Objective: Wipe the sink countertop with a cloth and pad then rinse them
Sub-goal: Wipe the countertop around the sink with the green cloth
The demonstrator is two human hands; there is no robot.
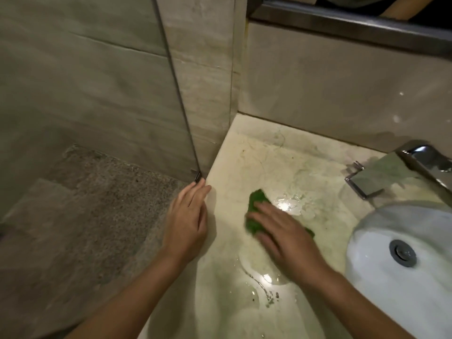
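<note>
Beige marble-tiled wall (318,81), glass partition (97,81) on the left, speckled stone floor (97,204), dim light

The desk (256,162) had open room at the back, between the green pad (258,200) and the back wall (330,89). A side wall (203,94) closed its left end, and the left hand (188,223) lay on that edge. On the right, the shiny tap (396,172) stood in the way, with the sink (381,297) just in front of it.
</note>
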